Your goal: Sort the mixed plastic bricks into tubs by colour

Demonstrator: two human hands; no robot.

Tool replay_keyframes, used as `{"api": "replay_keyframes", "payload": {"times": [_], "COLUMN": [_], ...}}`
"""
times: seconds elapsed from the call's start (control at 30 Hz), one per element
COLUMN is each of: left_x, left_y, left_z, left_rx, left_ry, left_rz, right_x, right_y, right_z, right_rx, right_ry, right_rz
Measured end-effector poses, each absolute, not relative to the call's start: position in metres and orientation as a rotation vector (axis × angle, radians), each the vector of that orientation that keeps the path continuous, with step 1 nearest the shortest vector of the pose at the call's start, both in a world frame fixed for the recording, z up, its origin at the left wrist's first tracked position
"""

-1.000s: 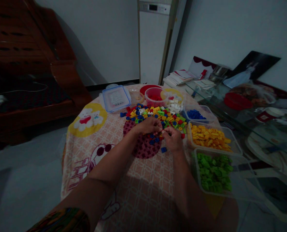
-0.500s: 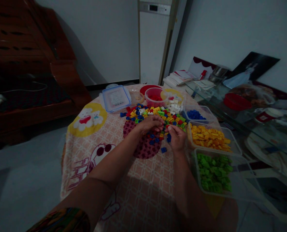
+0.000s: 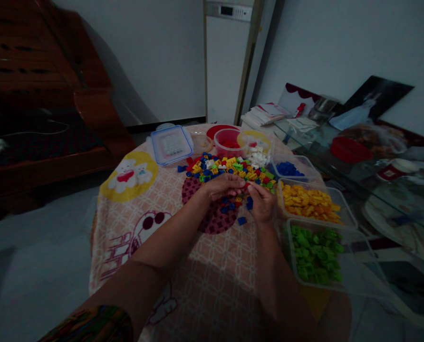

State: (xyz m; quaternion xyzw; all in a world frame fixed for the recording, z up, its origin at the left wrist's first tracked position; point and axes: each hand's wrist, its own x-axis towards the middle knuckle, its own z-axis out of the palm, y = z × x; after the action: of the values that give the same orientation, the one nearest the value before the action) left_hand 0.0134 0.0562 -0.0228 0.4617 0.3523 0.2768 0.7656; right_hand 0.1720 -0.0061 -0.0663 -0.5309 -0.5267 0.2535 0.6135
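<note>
My left hand (image 3: 226,185) and my right hand (image 3: 262,199) meet over the front of a loose pile of coloured bricks (image 3: 229,164). A small red brick (image 3: 247,185) sits between their fingertips. The right thumb and fingers pinch it, while the left fingertips are closed together at its other side. Just below the hands lie a few blue bricks, one blue brick (image 3: 242,221) apart from the rest.
Clear boxes of blue (image 3: 288,169), yellow (image 3: 310,203) and green bricks (image 3: 317,254) line the table's right side. White bricks (image 3: 258,157) and a pink tub (image 3: 230,148) with red bricks stand behind the pile. A blue-rimmed lid (image 3: 172,145) lies back left.
My left fingers have come down and to the right, meeting the right fingertips at the red brick. The right hand has barely moved.
</note>
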Motion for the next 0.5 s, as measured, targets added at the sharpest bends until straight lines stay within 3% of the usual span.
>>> {"api": "replay_keyframes", "payload": {"times": [0.2,0.5], "left_x": [0.010,0.008], "left_y": [0.061,0.126], "left_z": [-0.020,0.020], "left_rx": [1.052,1.422], "left_ry": [0.865,1.292], "left_rz": [0.669,1.208], "right_x": [0.169,0.163], "right_y": [-0.007,-0.010], "right_z": [-0.067,-0.073], "right_rx": [-1.228,-1.301], "right_ry": [-1.182,-1.094], "right_rz": [0.627,0.567]}}
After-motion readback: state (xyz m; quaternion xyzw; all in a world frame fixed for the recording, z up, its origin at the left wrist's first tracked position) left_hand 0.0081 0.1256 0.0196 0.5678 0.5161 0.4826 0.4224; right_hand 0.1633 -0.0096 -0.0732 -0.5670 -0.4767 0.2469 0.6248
